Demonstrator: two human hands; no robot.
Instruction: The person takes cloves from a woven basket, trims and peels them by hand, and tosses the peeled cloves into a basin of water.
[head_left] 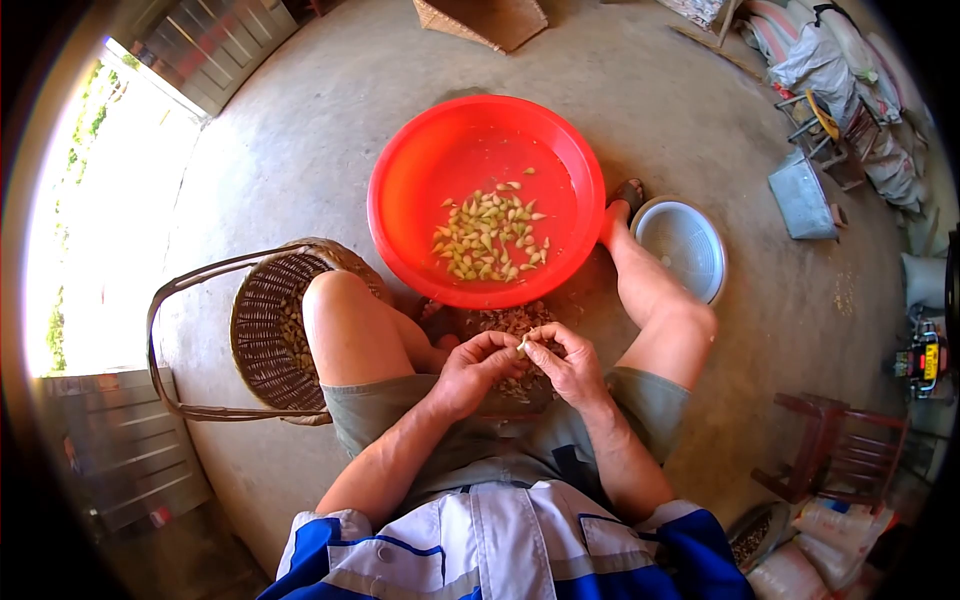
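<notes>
My left hand [474, 372] and my right hand [570, 368] meet in front of my lap, fingertips pinched together around one small pale bulb [522, 346]. Just beyond them is a wide red basin [395, 215] with many peeled, yellowish-white bulbs [490, 235] spread over its bottom. Below the basin, between my legs, brown peelings [515, 318] lie in a pile on the floor, partly hidden by my hands. To the left of my knee a wicker basket [262, 345] with a long handle holds more bulbs [293, 325], partly hidden by the knee.
A pale round bowl [680, 245] sits beside my right leg. A metal bucket [803, 198], stools and sacks [810, 60] line the right side. A wooden chair [840, 445] is at the lower right. A woven scoop [490, 20] lies at the top. An open doorway is on the left.
</notes>
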